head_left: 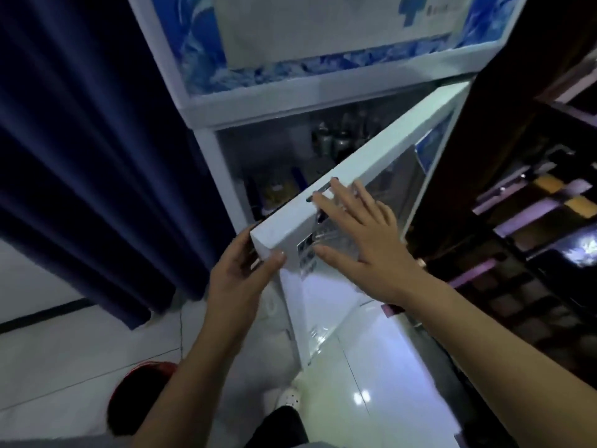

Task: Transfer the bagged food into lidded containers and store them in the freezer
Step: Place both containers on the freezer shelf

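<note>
A tall white freezer cabinet (206,150) with blue frost artwork on its upper panel stands in front of me. Its glass-fronted door (365,163) is swung partly open toward me, hinged on the right. My left hand (242,270) grips the door's near corner, thumb on the front face and fingers behind the edge. My right hand (361,234) lies flat with spread fingers on the door's front, beside the dark handle slot (323,190). Inside, dim bottles and packages (329,140) stand on a shelf. No bags or lidded containers are visible.
A dark blue curtain (90,156) hangs left of the freezer. Dark shelving (533,221) stands on the right. A round dark tub with a red rim (142,396) sits on the white tiled floor near my feet.
</note>
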Tool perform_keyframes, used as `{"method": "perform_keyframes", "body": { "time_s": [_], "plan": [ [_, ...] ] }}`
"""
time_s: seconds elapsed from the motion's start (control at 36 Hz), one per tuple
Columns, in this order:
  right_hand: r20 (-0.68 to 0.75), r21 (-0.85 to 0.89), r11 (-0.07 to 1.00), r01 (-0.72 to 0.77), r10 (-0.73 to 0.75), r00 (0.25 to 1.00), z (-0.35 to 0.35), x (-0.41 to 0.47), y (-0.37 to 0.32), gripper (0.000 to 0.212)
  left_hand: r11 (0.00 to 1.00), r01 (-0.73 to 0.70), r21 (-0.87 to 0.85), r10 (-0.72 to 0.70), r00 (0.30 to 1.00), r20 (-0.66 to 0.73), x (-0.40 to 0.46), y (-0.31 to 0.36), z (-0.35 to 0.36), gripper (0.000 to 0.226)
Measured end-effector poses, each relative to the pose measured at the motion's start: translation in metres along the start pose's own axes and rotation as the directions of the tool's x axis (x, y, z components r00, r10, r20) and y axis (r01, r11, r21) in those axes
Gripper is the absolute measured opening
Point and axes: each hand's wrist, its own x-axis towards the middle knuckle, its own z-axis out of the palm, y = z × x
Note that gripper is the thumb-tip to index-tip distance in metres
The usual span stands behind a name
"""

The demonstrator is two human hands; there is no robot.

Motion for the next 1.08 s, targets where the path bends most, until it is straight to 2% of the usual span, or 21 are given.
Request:
{"method": "perform_keyframes", "body": {
  "time_s": [0.08, 0.17, 0.25, 0.31, 0.39, 0.47, 0.61, 0.69, 0.94, 1.08],
  "plan": [
    [-0.036, -0.069, 0.997, 0.031, -0.033, 0.999, 0.029, 0.031, 0.001, 0.072, 0.999, -0.011, -0.052, 0.005, 0.993, -0.121, 0.027, -0.005, -0.012, 0.049],
    [-0.068, -0.137, 0.990, 0.031, -0.041, 0.997, 0.054, 0.061, 0.004, 0.076, 1.000, -0.027, 0.009, 0.028, 0.986, -0.165, 0.053, -0.010, -0.018, 0.046],
    [-0.082, -0.185, 0.982, 0.028, -0.043, 0.996, 0.073, 0.089, 0.010, 0.076, 0.995, -0.054, 0.086, 0.067, 0.985, -0.159, 0.073, -0.021, -0.015, 0.072],
    [-0.087, -0.219, 0.975, 0.023, -0.043, 0.995, 0.084, 0.106, 0.015, 0.076, 0.971, -0.091, 0.221, 0.124, 0.982, -0.139, 0.082, -0.031, -0.011, 0.091],
    [-0.073, -0.287, 0.958, -0.004, -0.018, 0.997, 0.098, 0.128, 0.028, 0.075, 0.838, -0.169, 0.519, 0.239, 0.968, -0.071, 0.100, -0.053, -0.017, 0.103],
    [-0.040, -0.352, 0.933, -0.067, 0.057, 0.998, 0.111, 0.146, 0.047, 0.074, 0.688, -0.224, 0.690, 0.305, 0.952, 0.005, 0.129, -0.073, -0.033, 0.103],
    [-0.004, -0.434, 0.890, -0.136, 0.150, 0.989, 0.121, 0.170, 0.078, 0.075, 0.376, -0.135, 0.917, 0.212, 0.976, 0.056, 0.174, -0.098, -0.058, 0.107],
    [-0.009, -0.465, 0.876, -0.128, 0.140, 0.990, 0.126, 0.172, 0.084, 0.077, 0.277, -0.153, 0.949, 0.212, 0.973, 0.095, 0.186, -0.108, -0.067, 0.110],
    [0.013, -0.455, 0.883, -0.117, 0.138, 0.990, 0.123, 0.174, 0.083, 0.084, 0.263, -0.090, 0.961, 0.134, 0.989, 0.056, 0.185, -0.103, -0.060, 0.107],
    [0.088, -0.393, 0.916, -0.075, 0.118, 0.989, 0.119, 0.166, 0.090, 0.082, 0.298, -0.089, 0.950, 0.173, 0.984, 0.037, 0.170, -0.092, -0.055, 0.100]
  ]
}}
